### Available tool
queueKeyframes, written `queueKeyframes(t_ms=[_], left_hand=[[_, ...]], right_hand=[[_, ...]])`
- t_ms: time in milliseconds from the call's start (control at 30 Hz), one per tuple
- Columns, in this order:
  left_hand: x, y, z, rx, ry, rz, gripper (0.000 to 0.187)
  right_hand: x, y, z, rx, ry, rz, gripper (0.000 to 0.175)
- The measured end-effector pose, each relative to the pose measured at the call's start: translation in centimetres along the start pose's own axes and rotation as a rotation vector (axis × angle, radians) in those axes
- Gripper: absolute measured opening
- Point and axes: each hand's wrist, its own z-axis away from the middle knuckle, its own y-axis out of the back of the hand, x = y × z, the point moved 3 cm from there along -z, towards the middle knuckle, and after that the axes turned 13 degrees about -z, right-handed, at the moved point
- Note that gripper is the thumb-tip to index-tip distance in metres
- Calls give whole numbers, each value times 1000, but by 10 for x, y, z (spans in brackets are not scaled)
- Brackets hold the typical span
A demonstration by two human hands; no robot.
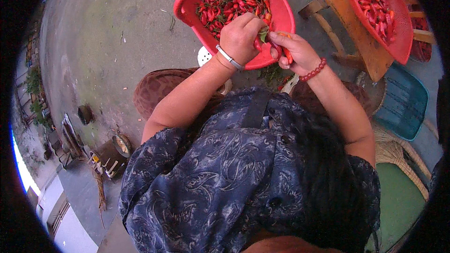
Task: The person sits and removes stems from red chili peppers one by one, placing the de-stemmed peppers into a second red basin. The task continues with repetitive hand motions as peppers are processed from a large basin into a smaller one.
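Over the near right edge of a red plastic basin (286, 14), my two hands are close together. My left hand (242, 35) has its fingers closed around something with a green leaf (263, 35) and a red chili pepper (258, 44) at its fingertips. Red and orange chili peppers (288, 54) are held in my right hand (297, 51), between the thumb and fingers. Many red chilies with green stems (232, 1) lie in the basin below.
To the right, a second red basin (404, 42) with chilies rests on a wooden bench (351, 21). A teal plastic dustpan (404, 102) and a straw broom (397, 151) lie beside my right arm. A bucket (109, 151) stands at the lower left.
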Motion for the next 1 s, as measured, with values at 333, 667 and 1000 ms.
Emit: queueKeyframes(t_ms=[333,667,1000], left_hand=[[-67,-7,1,-52,568,308,13],[-12,-33,18,-566,645,656,11],[-8,-40,22,-744,387,194,24]], right_hand=[[-10,-1,8,-12,107,469,26],[-9,9,-3,67,489,472,25],[0,6,-7,117,519,563,29]])
